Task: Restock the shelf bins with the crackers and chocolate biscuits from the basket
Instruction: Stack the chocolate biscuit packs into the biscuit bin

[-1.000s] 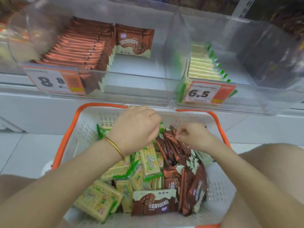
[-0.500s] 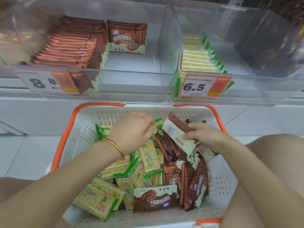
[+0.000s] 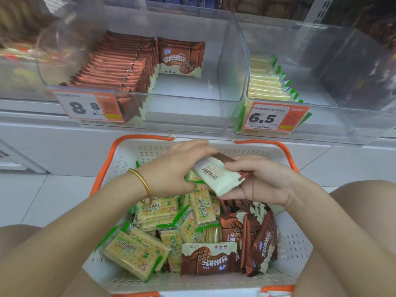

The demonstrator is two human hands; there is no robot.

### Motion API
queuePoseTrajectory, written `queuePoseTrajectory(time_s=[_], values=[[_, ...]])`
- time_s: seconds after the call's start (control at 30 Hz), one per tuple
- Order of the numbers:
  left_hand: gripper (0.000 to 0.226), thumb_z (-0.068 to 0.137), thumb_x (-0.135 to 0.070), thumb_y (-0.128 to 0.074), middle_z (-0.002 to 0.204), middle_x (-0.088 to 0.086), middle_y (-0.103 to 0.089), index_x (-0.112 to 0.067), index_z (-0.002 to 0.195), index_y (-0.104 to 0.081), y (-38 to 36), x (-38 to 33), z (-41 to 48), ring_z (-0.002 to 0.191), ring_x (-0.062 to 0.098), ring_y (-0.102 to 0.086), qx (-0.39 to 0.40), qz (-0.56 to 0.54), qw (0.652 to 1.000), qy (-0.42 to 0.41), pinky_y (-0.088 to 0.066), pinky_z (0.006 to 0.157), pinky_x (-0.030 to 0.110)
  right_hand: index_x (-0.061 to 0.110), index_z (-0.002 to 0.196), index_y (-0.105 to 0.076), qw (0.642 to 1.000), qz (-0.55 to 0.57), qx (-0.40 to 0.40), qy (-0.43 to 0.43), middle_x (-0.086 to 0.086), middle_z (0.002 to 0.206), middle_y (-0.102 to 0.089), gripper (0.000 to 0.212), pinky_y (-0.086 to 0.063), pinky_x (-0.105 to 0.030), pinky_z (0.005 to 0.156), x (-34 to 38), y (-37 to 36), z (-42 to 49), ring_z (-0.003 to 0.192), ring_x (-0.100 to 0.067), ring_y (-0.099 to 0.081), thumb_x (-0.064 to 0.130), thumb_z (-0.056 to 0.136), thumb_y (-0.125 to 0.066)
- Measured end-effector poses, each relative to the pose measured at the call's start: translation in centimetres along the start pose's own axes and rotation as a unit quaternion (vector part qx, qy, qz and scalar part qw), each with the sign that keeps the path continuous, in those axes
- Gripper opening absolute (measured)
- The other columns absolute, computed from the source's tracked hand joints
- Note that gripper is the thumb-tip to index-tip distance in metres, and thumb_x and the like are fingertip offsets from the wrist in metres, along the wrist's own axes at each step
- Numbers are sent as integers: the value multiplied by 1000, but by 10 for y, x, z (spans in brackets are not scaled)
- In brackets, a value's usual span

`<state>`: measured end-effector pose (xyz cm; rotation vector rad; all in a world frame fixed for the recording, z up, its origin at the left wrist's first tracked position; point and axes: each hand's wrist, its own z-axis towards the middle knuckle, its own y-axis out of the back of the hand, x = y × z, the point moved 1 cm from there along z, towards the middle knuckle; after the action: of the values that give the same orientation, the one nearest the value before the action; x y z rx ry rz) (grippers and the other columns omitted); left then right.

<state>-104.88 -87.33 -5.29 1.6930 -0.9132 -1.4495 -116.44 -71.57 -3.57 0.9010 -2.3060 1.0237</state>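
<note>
A white basket with orange handles sits below the shelf. It holds several yellow-green cracker packs on the left and brown chocolate biscuit packs on the right. Above the heap, my right hand grips one chocolate biscuit pack, pale back side up. My left hand curls round the far end of that same pack. On the shelf, the left clear bin holds a row of chocolate biscuit packs. The right clear bin holds a row of cracker packs.
Price tags reading 8.8 and 6.5 hang on the bin fronts. Another clear bin stands at far left. My knees frame the basket on both sides, over a white tiled floor.
My right hand lifted a chocolate biscuit pack out of the heap and turned it pale side up. My left hand came across and took its far end.
</note>
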Motion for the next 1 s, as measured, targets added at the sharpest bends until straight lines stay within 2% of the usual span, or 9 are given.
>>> queuePoseTrajectory(time_s=[0.1, 0.2, 0.37, 0.47, 0.53, 0.6, 0.63, 0.9, 1.0], values=[[43, 83, -15, -67, 117, -8, -57, -26, 123, -54, 4, 2, 0, 110, 9, -49, -71, -38, 996, -48, -40, 96, 33, 1, 115, -59, 999, -34, 17, -22, -21, 98, -69, 55, -59, -37, 57, 3, -8, 1, 83, -29, -71, 47, 87, -44], [13, 88, -18, -64, 94, -11, -64, -27, 94, -59, 20, 6, -3, 89, 9, -59, -13, -220, 975, 5, -46, 81, 26, 2, 99, -64, 988, -148, -54, 11, -18, 83, -68, 86, -55, -31, 49, 9, -4, 1, 73, -27, -69, 73, 86, -16], [42, 82, -18, -62, 123, 18, -61, -3, 119, -51, 35, 12, -12, 102, 21, -58, 76, -436, 896, 44, -43, 96, 47, 4, 95, -62, 934, -285, -164, 141, -15, 81, -66, 55, -53, -34, 55, 19, -5, -4, 69, -24, -66, 51, 97, -34], [44, 72, -16, -59, 109, 13, -67, -5, 114, -53, 43, 10, -13, 84, 15, -65, 78, -493, 864, 62, -55, 73, 26, 10, 107, -60, 904, -334, -165, 210, -12, 97, -68, 29, -57, -36, 63, 26, -17, -8, 80, -20, -69, 34, 97, -48], [54, 63, -19, -66, 103, 11, -67, -4, 113, -53, 49, 10, -13, 79, 16, -64, 74, -475, 874, 71, -53, 63, 21, 14, 110, -59, 823, -445, -214, 281, -3, 102, -66, 21, -56, -32, 71, 33, -29, -11, 84, -12, -66, 25, 93, -57], [69, 52, -30, -67, 97, 8, -67, -1, 113, -53, 54, 11, -16, 80, 18, -62, 77, -448, 888, 70, -50, 64, 24, 20, 117, -56, 674, -588, -266, 359, 7, 105, -60, 30, -50, -27, 79, 42, -46, -12, 87, -7, -60, 24, 88, -63], [70, 51, -31, -66, 95, 7, -67, -1, 112, -53, 57, 11, -18, 79, 18, -62, 82, -444, 890, 67, -50, 65, 25, 22, 121, -55, 638, -614, -267, 381, 8, 106, -57, 36, -48, -26, 80, 46, -53, -11, 88, -6, -59, 25, 86, -64], [42, 81, -14, -63, 113, 11, -64, -10, 122, -54, 79, 11, -22, 99, 22, -60, -63, -539, 840, 18, -52, 85, 36, 10, 122, -55, 885, -327, -163, 287, -5, 95, -70, 43, -59, -37, 61, 57, -81, 5, 76, -16, -71, 31, 87, -65], [23, 88, -9, -59, 96, 1, -71, -12, 110, -58, 93, 6, -13, 85, 12, -67, -144, -548, 824, 16, -57, 73, 27, 11, 98, -65, 906, -297, -115, 278, -3, 82, -71, 16, -60, -31, 58, 72, -98, 18, 66, -13, -68, 18, 84, -69]])
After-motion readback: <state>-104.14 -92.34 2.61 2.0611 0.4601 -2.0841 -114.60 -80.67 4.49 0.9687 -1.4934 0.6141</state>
